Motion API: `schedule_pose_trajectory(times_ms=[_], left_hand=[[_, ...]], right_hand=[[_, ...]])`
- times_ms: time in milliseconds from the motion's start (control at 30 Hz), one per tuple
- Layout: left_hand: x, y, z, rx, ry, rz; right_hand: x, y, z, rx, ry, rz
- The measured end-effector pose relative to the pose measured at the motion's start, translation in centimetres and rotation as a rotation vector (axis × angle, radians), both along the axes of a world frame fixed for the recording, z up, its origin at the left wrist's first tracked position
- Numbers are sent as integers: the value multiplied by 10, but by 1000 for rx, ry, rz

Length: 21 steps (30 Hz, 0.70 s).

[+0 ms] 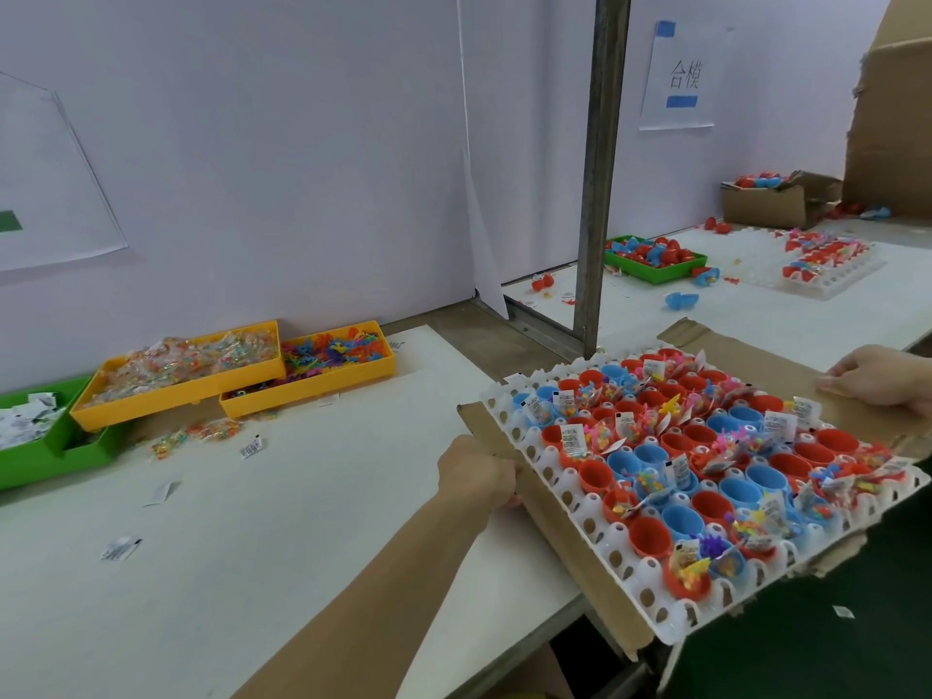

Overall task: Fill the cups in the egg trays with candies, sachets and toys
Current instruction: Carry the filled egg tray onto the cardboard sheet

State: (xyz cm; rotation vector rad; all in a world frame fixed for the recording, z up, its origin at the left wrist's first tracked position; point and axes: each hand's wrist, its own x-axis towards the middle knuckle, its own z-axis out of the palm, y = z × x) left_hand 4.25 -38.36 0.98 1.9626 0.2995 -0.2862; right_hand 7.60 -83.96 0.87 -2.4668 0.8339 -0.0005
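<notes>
Head view: a person held a cardboard sheet with a white egg tray on it, partly over the table edge and partly over the floor.
Left hand: fingers curled round the sheet's left edge, thumb side on top and fingertips hidden underneath; the grip sat at mid-edge, probably so the load balanced.
Right hand: fingers bent over the sheet's far right edge, knuckles up; it gripped the cardboard, not the tray.
Why the sheet: the tray looked thin and full of holes, so the cardboard likely served as a stiff carrier; gripping opposite edges kept it level so nothing spilled.
Tray: between the two hands, just inside the left fingers, its near corner hanging past the sheet.
Cups: red and blue, upright in the tray's wells; many held candies, sachets and toys, while several nearest the left fingers, in the middle and towards the right hand looked empty.
Progress: my judgement is partly filled.
Supplies: well beyond the left fingers, against the wall, stood a yellow bin of candies, a yellow bin of toys and a green bin of sachets; loose packets lay on the table between the bins and the left hand.
Risk: a tilt could tip the light cups.
</notes>
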Motion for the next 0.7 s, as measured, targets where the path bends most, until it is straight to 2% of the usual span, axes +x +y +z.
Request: schedule_pose_trajectory(times_ms=[333, 500, 700], left_hand=[[23, -45, -2, 14, 40, -24], [38, -59, -7, 31, 39, -24], [44, -61, -9, 12, 59, -21]], right_hand=[[62, -67, -47, -154, -143, -30], [71, -87, -44, -219, -158, -93], [60, -76, -33, -210, -121, -117]])
